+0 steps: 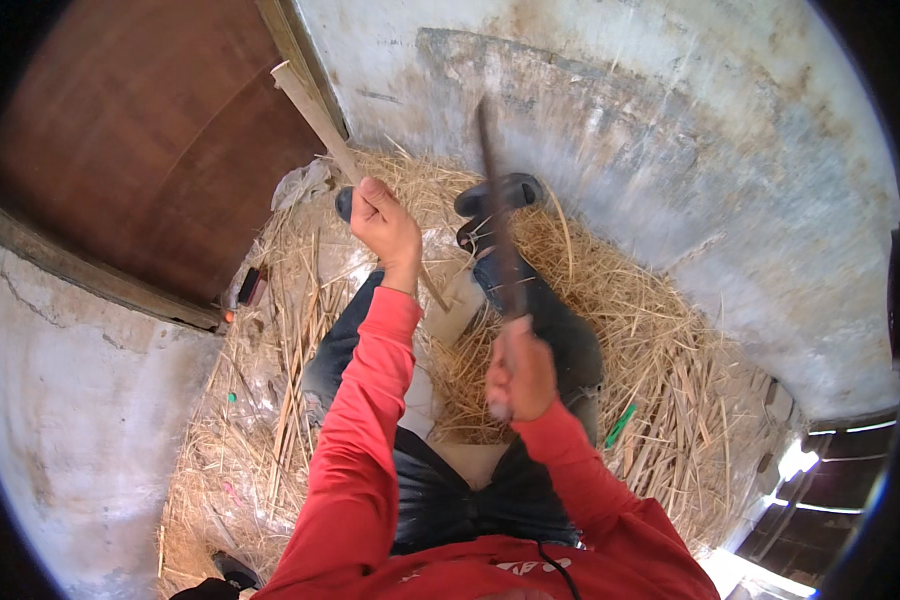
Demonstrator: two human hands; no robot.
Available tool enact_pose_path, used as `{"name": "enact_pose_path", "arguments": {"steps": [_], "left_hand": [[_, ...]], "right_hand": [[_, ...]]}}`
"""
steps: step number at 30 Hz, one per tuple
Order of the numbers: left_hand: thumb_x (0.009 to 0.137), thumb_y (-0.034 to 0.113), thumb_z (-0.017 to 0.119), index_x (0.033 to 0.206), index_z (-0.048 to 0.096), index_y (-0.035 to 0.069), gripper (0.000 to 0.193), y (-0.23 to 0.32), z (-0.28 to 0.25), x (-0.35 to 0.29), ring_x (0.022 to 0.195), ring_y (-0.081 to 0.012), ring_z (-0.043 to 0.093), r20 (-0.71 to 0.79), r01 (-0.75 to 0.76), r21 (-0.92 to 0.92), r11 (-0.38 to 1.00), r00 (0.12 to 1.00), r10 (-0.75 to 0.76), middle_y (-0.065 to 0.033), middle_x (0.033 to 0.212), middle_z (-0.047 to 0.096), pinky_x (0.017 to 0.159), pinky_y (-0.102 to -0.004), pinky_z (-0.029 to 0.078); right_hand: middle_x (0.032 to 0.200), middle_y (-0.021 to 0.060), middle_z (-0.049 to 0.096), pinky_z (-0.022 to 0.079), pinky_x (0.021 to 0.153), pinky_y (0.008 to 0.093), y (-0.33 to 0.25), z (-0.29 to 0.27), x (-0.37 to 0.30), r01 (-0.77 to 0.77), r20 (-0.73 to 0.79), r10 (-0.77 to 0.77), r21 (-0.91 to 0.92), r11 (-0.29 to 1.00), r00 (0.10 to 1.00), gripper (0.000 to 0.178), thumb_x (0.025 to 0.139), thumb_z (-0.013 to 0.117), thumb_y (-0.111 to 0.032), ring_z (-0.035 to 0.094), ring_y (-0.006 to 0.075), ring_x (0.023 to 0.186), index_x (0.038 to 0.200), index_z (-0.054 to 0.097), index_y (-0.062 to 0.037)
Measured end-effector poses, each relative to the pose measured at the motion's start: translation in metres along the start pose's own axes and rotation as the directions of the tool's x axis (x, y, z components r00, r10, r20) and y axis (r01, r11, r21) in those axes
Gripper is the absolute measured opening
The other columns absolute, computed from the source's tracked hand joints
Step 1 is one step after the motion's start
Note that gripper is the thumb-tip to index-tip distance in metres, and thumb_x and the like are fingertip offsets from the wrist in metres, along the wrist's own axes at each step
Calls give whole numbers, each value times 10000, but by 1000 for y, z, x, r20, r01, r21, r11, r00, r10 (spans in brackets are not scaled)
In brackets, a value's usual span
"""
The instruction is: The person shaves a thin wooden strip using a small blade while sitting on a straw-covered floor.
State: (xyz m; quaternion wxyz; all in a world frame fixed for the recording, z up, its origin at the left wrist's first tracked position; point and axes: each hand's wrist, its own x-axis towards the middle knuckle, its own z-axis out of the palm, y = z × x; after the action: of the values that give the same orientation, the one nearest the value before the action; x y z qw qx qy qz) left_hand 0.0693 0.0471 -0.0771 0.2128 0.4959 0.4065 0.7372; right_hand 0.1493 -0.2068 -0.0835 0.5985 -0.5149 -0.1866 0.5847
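Observation:
My left hand (388, 230) is closed around a pale wooden stick (315, 118), which slants from the upper left down between my legs. The thin lower end of the stick passes behind my wrist and shows again over the floor. In my right hand (523, 372) is the handle of a machete (500, 215), its long dark blade pointing up and away from me. Both the blade and the right hand are smeared by motion. The blade stands to the right of the stick, apart from it.
Straw-like wood shavings and thin strips (670, 400) cover the floor around my legs. A stained pale wall (610, 130) rises ahead and right; a brown door panel (140, 140) stands left. Nearby lie a green object (620, 425), a dark red-and-black object (251, 287) and a crumpled whitish sheet (300, 185).

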Motion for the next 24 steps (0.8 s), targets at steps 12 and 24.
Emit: {"name": "enact_pose_path", "arguments": {"steps": [12, 24], "left_hand": [[1097, 366, 434, 727, 476, 35, 499, -1, 20, -3, 596, -91, 387, 3, -17, -1, 1000, 1000, 17, 16, 618, 425, 536, -295, 317], [1090, 372, 450, 736, 472, 24, 496, -3, 14, 1, 596, -114, 385, -78, 6, 61, 998, 997, -2, 1, 618, 412, 548, -322, 336]], "right_hand": [[588, -5, 428, 328, 424, 282, 67, -19, -11, -295, -111, 301, 67, 953, 947, 515, 1003, 530, -556, 412, 96, 464, 758, 473, -107], [596, 21, 454, 376, 434, 310, 135, -38, -19, -434, -273, 417, -4, 901, 867, 520, 997, 532, -569, 434, 130, 452, 797, 472, -93]]}}
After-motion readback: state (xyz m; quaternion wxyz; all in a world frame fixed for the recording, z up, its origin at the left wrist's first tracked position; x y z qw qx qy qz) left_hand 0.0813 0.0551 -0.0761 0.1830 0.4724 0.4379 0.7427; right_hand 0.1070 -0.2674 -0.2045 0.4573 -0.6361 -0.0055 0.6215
